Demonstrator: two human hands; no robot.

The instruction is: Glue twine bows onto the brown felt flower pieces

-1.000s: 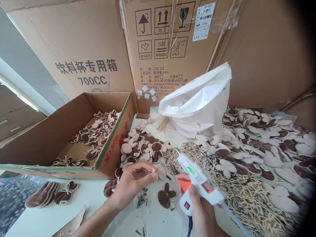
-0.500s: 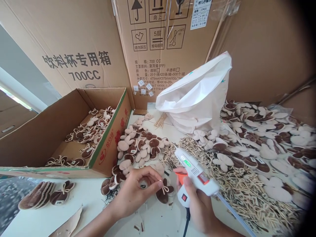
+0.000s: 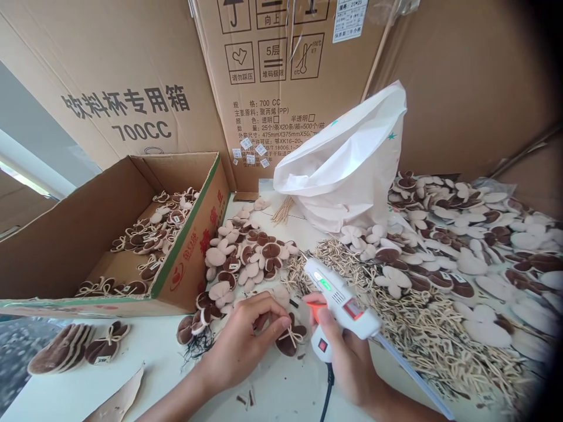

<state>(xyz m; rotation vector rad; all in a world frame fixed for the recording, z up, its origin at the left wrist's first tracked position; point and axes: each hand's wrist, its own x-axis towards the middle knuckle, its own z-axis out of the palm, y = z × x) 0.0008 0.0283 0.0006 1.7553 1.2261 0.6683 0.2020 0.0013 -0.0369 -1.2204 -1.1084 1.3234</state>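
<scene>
Near the middle of the table lies a brown plush piece [image 3: 288, 344] with a pale edge and a cream cord bow [image 3: 295, 335] on it. My left hand [image 3: 246, 334] is closed at its upper left, thumb and index fingertips together against it; its other fingers are curled and partly hidden. In my right hand [image 3: 352, 357] is a white hot glue gun [image 3: 341, 296], its orange trigger under my index finger. The gun's nozzle points up and left, above a heap of cord bows [image 3: 422, 319]. A clear glue stick [image 3: 409, 372] sticks out of its back.
At left stands an open cardboard box [image 3: 176, 281] with several finished bow pieces inside. Stacked brown pieces [image 3: 61, 349] lie before it. More plush pieces are piled centre [image 3: 250, 252] and right [image 3: 484, 234]. A white bag [image 3: 347, 193] stands behind, against large cartons [image 3: 281, 94].
My left fingertips have shifted from the bow's cord to the upper left of the plush piece. The glue gun stays in my right hand. The whole view has shifted slightly.
</scene>
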